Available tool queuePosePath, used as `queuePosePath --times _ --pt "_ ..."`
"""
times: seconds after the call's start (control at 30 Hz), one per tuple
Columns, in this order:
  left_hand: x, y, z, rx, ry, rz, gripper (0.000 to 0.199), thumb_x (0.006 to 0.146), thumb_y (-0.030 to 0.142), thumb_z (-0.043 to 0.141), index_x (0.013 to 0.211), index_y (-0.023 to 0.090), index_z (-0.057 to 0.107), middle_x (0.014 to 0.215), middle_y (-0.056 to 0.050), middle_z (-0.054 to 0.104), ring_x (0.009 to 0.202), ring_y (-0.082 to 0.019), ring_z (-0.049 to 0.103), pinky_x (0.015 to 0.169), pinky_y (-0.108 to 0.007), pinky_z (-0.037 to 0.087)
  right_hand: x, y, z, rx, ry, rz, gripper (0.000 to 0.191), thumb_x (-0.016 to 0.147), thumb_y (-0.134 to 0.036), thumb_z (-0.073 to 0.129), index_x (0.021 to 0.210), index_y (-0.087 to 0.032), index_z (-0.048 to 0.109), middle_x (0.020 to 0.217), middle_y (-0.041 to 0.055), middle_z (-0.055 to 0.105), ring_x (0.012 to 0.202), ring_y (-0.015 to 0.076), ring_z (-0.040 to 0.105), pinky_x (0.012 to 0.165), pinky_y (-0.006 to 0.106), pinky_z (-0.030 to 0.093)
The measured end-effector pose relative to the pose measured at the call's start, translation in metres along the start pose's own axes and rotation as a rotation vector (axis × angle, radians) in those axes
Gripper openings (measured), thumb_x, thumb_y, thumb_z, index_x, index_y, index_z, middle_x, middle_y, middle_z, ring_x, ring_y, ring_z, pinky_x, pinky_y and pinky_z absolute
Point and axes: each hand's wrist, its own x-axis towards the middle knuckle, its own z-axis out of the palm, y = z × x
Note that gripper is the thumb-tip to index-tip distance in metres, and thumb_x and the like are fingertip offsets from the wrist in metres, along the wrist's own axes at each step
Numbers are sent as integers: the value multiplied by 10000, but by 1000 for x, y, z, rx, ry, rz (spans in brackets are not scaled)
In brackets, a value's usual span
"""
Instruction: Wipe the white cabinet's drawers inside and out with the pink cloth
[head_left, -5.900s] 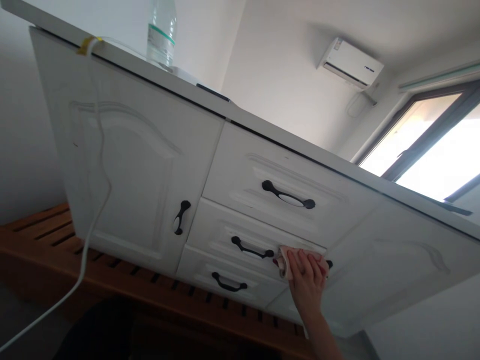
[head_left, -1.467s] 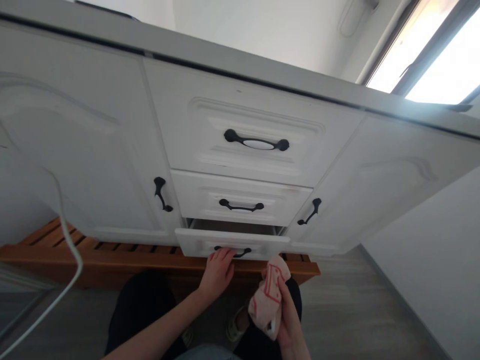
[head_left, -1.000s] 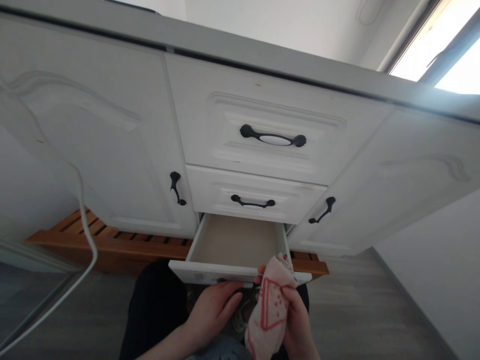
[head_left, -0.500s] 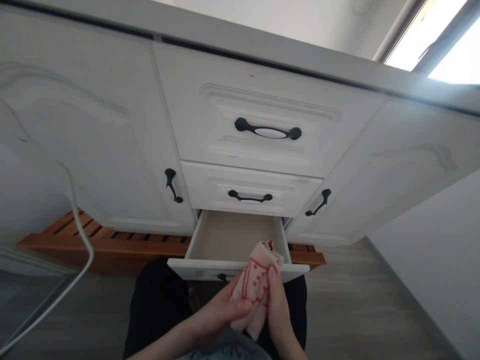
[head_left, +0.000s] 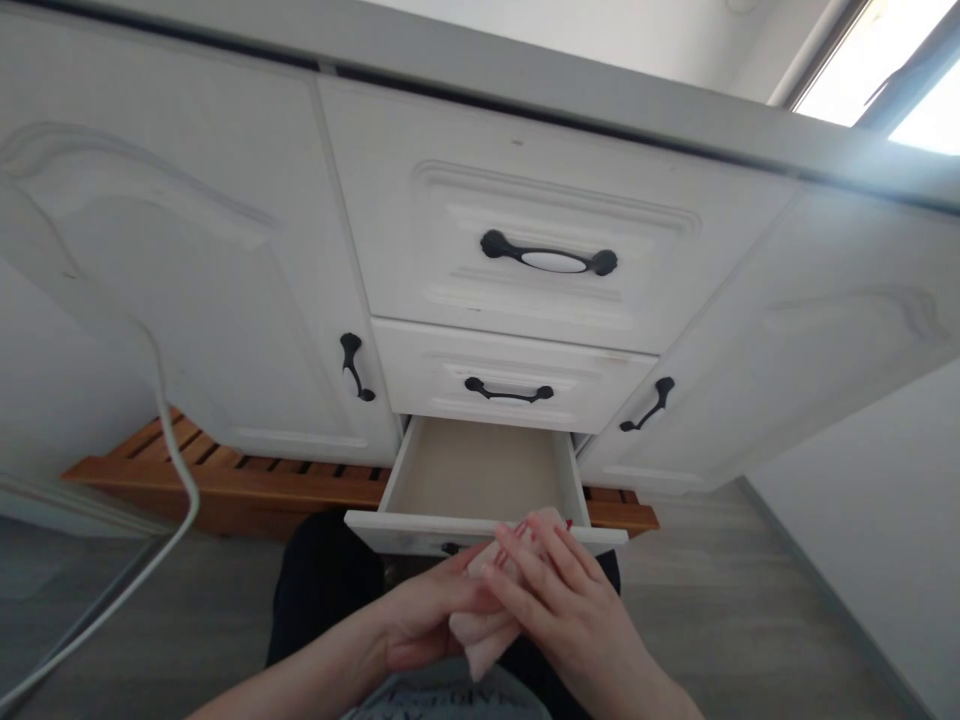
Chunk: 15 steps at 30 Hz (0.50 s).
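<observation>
A white cabinet (head_left: 225,260) with black handles fills the view, seen from low down, with a grey floor (head_left: 735,610) below it and a bright window (head_left: 885,70) at the upper right. The bottom drawer (head_left: 480,475) stands pulled out (its pale inside shows bare), while the middle drawer (head_left: 510,385) and top drawer (head_left: 540,250) above it are shut. Just in front of the open drawer's front panel, the left hand (head_left: 424,625) and right hand (head_left: 570,615) meet around a pale cloth (head_left: 480,635) with red markings. The left fingers curl under it, gripping it; the right fingers lie stretched flat over its top, pressing it. A white cable (head_left: 161,400) hangs at the left, in front of a wooden slatted platform (head_left: 225,480).
</observation>
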Motion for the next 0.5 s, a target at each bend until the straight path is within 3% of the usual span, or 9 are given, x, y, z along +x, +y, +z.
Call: queuePosePath --times 0.07,0.17,0.27,0.33,0.4,0.5 --pt "4 -3 2 56 10 -12 611 853 184 739 1429 229 540 1458 -103 587 1381 -246 518 1185 -375 347 5 -1 11 52 27 -1 418 1001 -220 523 1411 -298 554 1399 -17 635 1401 218 469 1194 402 356" --pt "3 -5 -8 87 63 -62 589 800 258 767 1361 214 591 1308 -97 681 1217 -252 638 1080 -387 446 0 5 24 193 56 72 309 1026 -223 480 1285 -269 642 1094 -19 771 1074 148 687 1125 341 446" --pt "-4 -1 -22 370 225 -25 477 918 496 587 1328 251 601 1272 -79 685 1163 -262 642 1014 -420 485 -17 17 23 387 52 260 352 996 -204 485 1297 -281 653 1126 20 762 1002 158 714 966 284 549" --pt "-9 1 -30 843 303 86 460 942 529 534 1310 265 617 1324 -81 656 1249 -283 577 1099 -459 420 -30 25 17 582 134 557 362 954 -256 548 1295 -281 665 1207 49 736 1075 198 701 912 277 570" --pt "-10 0 -35 1327 288 128 486 899 436 619 1355 270 593 1430 -86 592 1357 -307 482 1188 -494 314 -39 32 12 780 336 971 358 909 -365 630 1240 -244 693 1201 70 737 1058 223 705 864 279 584" --pt "-3 -6 -41 1697 229 38 674 813 246 650 1467 231 487 1513 -113 521 1416 -323 422 1219 -530 268 -39 40 10 1038 689 1522 462 839 -531 706 1151 -190 703 1085 65 759 892 202 715 733 262 593"
